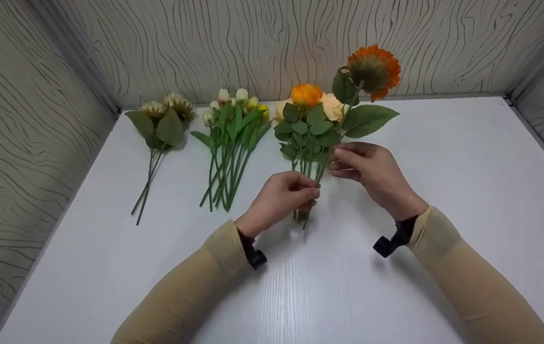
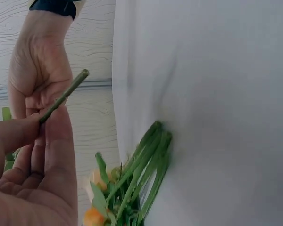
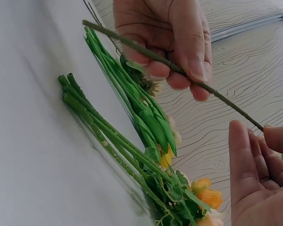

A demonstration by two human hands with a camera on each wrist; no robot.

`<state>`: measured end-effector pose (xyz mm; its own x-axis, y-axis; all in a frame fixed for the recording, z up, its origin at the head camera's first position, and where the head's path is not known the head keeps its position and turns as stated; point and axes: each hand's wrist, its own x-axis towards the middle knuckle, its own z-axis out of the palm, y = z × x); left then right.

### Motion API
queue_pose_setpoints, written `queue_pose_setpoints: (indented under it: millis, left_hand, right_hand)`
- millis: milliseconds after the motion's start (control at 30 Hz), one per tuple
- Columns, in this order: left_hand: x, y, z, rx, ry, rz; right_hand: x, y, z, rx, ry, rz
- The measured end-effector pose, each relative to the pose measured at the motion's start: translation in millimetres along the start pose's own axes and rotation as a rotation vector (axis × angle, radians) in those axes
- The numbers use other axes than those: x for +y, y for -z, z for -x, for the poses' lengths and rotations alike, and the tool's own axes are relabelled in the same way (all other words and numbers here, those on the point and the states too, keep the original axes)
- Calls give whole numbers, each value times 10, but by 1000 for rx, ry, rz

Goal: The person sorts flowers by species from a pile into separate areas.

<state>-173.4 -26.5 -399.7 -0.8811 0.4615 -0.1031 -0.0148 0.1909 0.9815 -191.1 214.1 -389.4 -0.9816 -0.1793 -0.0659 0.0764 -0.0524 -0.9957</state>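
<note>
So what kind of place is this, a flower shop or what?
More likely a staged tabletop booth than a shop: a bare white table boxed in by wood-grain panels, with artificial-looking flower bunches sorted in a row.

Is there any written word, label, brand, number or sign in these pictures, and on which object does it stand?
None: no text shows on the white table, the patterned walls, the flower bunches, the orange flower's stem, the hands or the sleeves. The walls bear only wavy lines.

Orange gerbera; white table; wall apparently grey woodgrain.
</note>
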Motion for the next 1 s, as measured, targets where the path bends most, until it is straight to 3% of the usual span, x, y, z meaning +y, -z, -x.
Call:
queue_pose_setpoints:
  millis: [133, 400, 533, 700, 867, 1000]
  left_hand:
    - [-27, 487, 199, 101, 28, -82]
    - [-177, 1941, 871, 412, 167, -412]
    - [-295, 2456, 1119, 497, 245, -545]
    - [-451, 2689, 1150, 506, 322, -572]
    - [-552, 2692, 1107, 498, 397, -578]
    - [-597, 2664, 1086, 504, 420, -626]
  right_hand:
    - [1, 107, 53, -14, 4, 23]
    - [25, 501, 227, 70, -18, -20]
    - [60, 620, 256, 103, -19, -57]
    - [116, 658, 273, 111, -15, -65]
    - [144, 645, 284, 110, -28, -43]
    - [140, 652, 284, 121, -35, -44]
